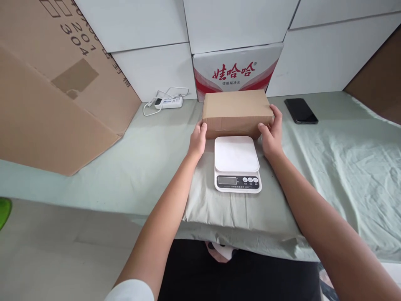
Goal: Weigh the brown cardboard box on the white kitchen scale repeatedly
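I'm seeing both hands, left [198,140] and right [272,133], gripping one cardboard box [236,112] behind one scale [237,164]; one phone [300,110] lying nearby.

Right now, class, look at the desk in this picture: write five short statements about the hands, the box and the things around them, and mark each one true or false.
1. Both hands, left hand and right hand, grip the ends of the brown cardboard box. True.
2. The box sits on the platform of the white scale. False: it is behind the scale; the platform is bare.
3. A black phone lies right of the box. True.
4. The scale's buttons face away from the person. False: they face the person.
5. A white power strip lies left of the box. True.
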The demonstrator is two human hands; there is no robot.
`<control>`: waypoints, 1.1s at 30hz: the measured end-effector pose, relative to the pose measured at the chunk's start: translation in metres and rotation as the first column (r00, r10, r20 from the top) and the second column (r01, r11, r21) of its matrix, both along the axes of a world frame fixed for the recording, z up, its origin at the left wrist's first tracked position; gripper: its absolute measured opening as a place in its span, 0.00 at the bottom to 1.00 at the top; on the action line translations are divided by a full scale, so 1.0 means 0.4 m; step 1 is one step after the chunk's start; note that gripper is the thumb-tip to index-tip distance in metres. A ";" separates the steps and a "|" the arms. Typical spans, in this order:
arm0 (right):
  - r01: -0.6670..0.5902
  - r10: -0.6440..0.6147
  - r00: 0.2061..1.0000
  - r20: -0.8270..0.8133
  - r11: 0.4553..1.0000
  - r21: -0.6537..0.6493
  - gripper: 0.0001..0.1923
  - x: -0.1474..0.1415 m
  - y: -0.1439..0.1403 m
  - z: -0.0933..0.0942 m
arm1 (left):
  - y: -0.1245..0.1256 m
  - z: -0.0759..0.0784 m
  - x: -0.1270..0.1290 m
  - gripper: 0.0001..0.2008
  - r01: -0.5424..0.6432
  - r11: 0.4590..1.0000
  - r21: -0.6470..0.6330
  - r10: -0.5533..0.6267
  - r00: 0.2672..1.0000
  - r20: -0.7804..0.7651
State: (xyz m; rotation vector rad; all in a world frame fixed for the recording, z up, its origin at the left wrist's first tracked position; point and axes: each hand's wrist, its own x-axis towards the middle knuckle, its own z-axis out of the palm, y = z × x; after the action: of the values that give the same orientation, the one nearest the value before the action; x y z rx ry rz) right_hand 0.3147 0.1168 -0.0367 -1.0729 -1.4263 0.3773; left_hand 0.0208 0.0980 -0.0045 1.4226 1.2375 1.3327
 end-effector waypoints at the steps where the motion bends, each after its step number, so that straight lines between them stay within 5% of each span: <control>1: 0.000 0.000 1.000 0.003 1.000 0.002 0.46 0.001 0.001 -0.002 | 0.001 -0.002 -0.001 0.40 -0.001 1.000 0.000 0.001 1.000 0.000; 10: -0.045 0.044 0.999 0.018 0.998 0.046 0.49 0.018 0.024 -0.022 | 0.001 -0.005 0.000 0.38 -0.008 1.000 -0.002 0.008 1.000 0.006; 20: -0.007 0.007 1.000 -0.029 1.000 -0.009 0.46 0.003 0.018 0.010 | -0.012 0.014 0.004 0.31 -0.014 1.000 -0.006 0.014 1.000 -0.004; 33: -0.076 0.076 0.997 0.007 0.997 0.013 0.51 0.034 0.046 -0.033 | -0.017 0.018 0.006 0.31 -0.033 0.999 -0.023 0.032 0.999 -0.023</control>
State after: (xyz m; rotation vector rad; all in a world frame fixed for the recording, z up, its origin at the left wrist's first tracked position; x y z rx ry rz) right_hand 0.3284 0.1350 -0.0498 -1.0118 -1.4766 0.4184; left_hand 0.0232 0.0913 0.0025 1.4103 1.2919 1.3229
